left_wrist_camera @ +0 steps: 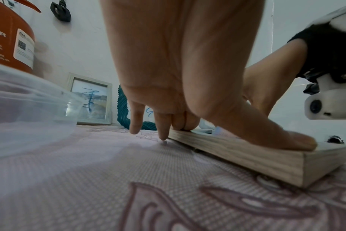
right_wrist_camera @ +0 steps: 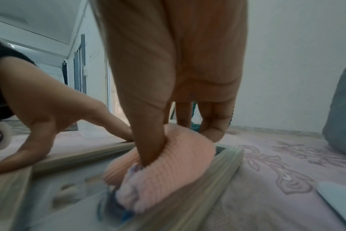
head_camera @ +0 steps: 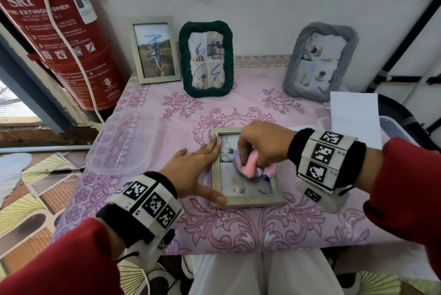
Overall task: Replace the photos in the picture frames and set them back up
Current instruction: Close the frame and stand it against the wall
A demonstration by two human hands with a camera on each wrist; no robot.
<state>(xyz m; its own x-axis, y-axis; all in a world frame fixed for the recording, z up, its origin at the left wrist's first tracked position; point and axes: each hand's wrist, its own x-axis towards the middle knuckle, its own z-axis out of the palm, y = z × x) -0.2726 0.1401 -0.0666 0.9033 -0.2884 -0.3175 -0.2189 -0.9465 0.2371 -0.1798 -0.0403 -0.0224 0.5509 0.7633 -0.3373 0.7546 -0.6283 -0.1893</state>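
1. Head view: lying flat, glass up, on the pink floral tablecloth (head_camera: 238, 230) near the front edge, the pale wooden frame (head_camera: 248, 200) in hand. Wiped with a bunched pink cloth (head_camera: 250, 167) gripped in the right hand (head_camera: 262, 144), fingers curled round it. Pressed flat along the frame's left rail, the left hand (head_camera: 198, 170), fingers straight, thumb on the near corner. Standing at the back: a white frame (head_camera: 154, 50) and a dark green frame (head_camera: 206, 58), both scribbled in blue, and a grey frame (head_camera: 319, 62) to the right without visible scribbles. Judging by that, one frame cleaned mid-way, none yet stood back up; two marked ones apparently left.

2. Left wrist view: thumb (left_wrist_camera: 282, 137) laid along the frame's top edge near its corner, two fingers on the far rail, two more touching the tablecloth just beside it. Nothing grasped; only holding down. A clear plastic lid (left_wrist_camera: 30, 109) on the left.

3. Right wrist view: thumb dug into the cloth, other fingers behind it, clenched on it over the glass. Blue smear beneath the cloth's near end, so wiping seemingly unfinished.
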